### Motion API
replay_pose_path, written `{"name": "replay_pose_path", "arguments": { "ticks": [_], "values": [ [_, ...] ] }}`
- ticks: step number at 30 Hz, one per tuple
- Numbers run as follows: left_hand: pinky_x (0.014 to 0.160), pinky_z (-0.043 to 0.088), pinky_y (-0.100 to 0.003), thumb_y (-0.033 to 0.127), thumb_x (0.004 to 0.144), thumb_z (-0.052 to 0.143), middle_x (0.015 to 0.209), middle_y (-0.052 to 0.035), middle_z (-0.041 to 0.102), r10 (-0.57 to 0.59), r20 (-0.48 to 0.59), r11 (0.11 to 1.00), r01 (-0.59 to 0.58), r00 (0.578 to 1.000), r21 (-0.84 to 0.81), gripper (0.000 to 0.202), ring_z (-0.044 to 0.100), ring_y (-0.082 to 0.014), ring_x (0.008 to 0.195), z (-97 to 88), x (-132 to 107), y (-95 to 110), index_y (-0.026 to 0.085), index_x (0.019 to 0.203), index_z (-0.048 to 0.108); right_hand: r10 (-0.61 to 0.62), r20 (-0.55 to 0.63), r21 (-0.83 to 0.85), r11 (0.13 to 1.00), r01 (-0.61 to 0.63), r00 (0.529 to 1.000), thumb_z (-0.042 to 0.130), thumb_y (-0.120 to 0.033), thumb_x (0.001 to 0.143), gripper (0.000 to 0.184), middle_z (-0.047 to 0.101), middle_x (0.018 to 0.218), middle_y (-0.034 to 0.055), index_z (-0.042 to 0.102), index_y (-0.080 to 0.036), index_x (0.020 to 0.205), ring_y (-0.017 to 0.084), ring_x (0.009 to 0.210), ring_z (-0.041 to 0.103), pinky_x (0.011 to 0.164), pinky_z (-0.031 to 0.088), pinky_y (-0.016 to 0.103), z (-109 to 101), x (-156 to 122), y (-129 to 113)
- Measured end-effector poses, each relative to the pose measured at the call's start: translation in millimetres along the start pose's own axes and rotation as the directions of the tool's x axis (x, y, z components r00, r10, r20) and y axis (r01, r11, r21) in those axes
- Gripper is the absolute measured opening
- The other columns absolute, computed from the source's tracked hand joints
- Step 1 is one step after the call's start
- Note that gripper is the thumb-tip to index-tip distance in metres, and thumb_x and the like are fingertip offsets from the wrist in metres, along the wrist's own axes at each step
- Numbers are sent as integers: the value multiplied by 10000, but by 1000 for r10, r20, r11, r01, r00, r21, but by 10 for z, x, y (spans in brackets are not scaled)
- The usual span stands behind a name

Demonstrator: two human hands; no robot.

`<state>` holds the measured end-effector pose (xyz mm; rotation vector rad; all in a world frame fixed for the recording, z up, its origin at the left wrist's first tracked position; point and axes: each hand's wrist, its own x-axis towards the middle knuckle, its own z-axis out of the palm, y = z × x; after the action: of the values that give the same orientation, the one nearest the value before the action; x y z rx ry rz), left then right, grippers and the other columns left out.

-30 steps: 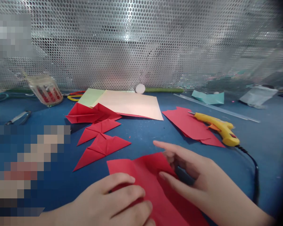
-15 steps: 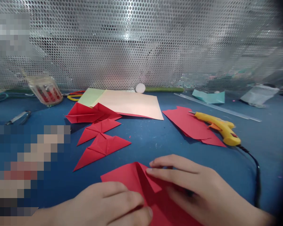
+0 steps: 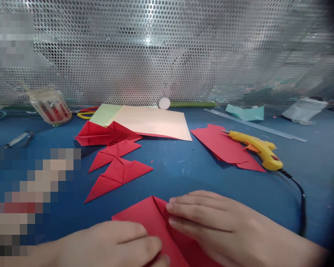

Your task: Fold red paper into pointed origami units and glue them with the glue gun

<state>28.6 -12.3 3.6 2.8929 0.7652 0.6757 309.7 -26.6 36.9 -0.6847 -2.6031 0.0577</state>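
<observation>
A red sheet of paper (image 3: 139, 214) lies at the near edge of the view with a fold running down its middle. My left hand (image 3: 114, 243) is closed over its left part, fingers curled and their tips partly hidden. On the right part, my right hand (image 3: 211, 222) lies with straight fingers flat against the folded flap, fingertips by the crease. Beyond my left hand lie several folded red paper pieces (image 3: 118, 174) with pointed ends. The bottom of the sheet is cut off by the frame.
Cut red paper (image 3: 214, 142) lies under a yellow glue gun (image 3: 252, 144), its black cord trailing right. Cream paper (image 3: 156, 122), a jar (image 3: 51, 106), a clear strip (image 3: 256, 125) and a teal paper piece (image 3: 245, 112) sit farther back before a perforated metal screen (image 3: 144, 55).
The right flap of the red sheet, raised before, is now pressed flatter. My right hand's fingers have come together and straightened over it. My left hand has shifted slightly left and down.
</observation>
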Motion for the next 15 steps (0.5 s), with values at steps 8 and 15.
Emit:
{"name": "replay_pose_path", "arguments": {
  "ticks": [8,15],
  "values": [
    [848,705,-323,525,1006,770,1138,-46,863,104,-151,966,-63,983,252,311,815,-242,982,57,139,142,316,1232,815,-90,81,-48,994,94,993,382,-193,1228,480,834,1388,31,855,-124,1269,154,1329,776,1269,410,228,-14,41,-14],
    [717,595,-274,186,1249,315,915,54,873,214,-322,917,-76,922,390,466,808,-117,758,84,89,161,219,1002,710,-58,77,-32,998,60,995,356,-253,1248,528,861,1337,77,865,-112,1232,170,1259,811,1214,523,229,-17,28,15]
  ]
}}
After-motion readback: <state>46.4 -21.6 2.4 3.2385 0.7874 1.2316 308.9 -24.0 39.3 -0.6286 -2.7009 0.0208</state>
